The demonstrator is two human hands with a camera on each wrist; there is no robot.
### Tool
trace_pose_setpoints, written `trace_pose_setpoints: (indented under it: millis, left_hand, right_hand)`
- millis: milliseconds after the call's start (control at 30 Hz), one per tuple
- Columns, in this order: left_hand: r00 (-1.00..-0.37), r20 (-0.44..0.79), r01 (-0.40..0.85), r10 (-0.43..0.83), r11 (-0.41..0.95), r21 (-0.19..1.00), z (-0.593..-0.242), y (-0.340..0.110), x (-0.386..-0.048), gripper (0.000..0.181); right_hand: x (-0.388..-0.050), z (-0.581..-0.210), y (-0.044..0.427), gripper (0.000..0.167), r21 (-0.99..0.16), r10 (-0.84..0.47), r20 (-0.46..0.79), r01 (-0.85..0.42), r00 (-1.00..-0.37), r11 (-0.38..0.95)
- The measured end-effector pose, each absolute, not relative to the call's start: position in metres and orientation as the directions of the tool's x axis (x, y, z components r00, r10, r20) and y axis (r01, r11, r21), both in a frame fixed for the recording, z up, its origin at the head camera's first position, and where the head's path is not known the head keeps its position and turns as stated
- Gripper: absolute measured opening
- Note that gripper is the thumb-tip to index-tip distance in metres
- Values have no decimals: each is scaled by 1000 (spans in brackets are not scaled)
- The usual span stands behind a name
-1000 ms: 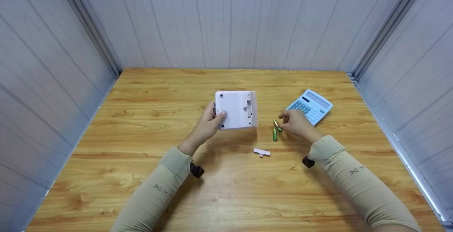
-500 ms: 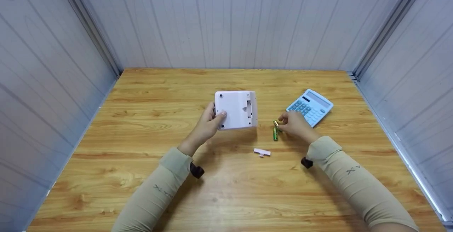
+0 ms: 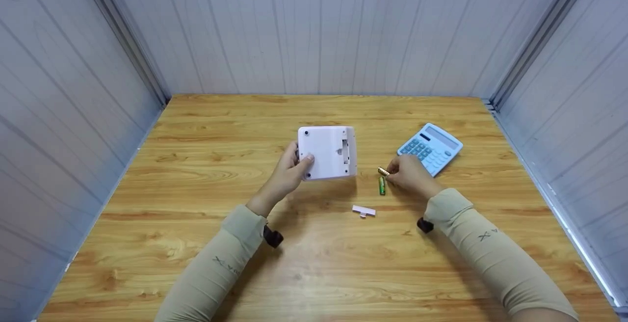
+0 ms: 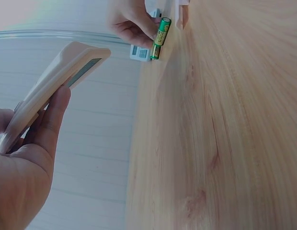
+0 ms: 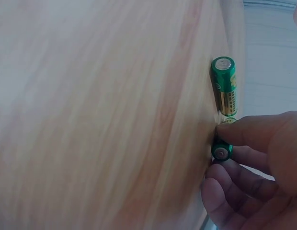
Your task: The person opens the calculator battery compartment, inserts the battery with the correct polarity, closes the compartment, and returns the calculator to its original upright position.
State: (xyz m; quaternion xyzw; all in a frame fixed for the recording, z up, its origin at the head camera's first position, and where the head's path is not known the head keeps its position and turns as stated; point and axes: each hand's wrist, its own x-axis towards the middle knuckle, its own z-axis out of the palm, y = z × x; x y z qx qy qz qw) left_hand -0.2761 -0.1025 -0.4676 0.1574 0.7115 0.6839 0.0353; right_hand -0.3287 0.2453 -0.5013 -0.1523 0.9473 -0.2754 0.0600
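Observation:
My left hand grips a pale pink calculator by one side, thumb across its back. The back faces up in the head view, and its battery compartment is uncovered. In the left wrist view, part of the calculator's display shows from the side. My right hand pinches a green and gold battery between thumb and fingers, low over the table. Just beside it a second battery of the same kind lies on the wood. Fingers partly hide the pinched one in the right wrist view.
A small pink battery cover lies on the wooden table in front of the batteries. Behind my right hand sits a light blue calculator, keys up, partly covered by that hand. Pale panel walls enclose the back and sides.
The battery at my right fingertips has turned, and it now points more to the left. My right hand has shifted very slightly. My left hand holds the pink calculator in the same place.

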Motion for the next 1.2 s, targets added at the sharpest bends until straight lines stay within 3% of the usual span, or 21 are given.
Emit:
trace_pose_setpoints:
  millis: [433,733,1200]
  left_hand:
    - [-950,160,168,268,4,986,-468,-101,-275,43]
    - [-945,142,149,295,3,989,-469,-101,-276,45]
    - [-943,152,161,296,5,987,-468,-99,-277,44]
  right_hand:
    - [-325,-492,248,10,-603,-278,-40,-199,-960,773]
    - [-325,-481,248,9,-570,-296,117,-309,-948,762]
    - [-314,-465,241,13,-640,-236,139,-269,-962,719]
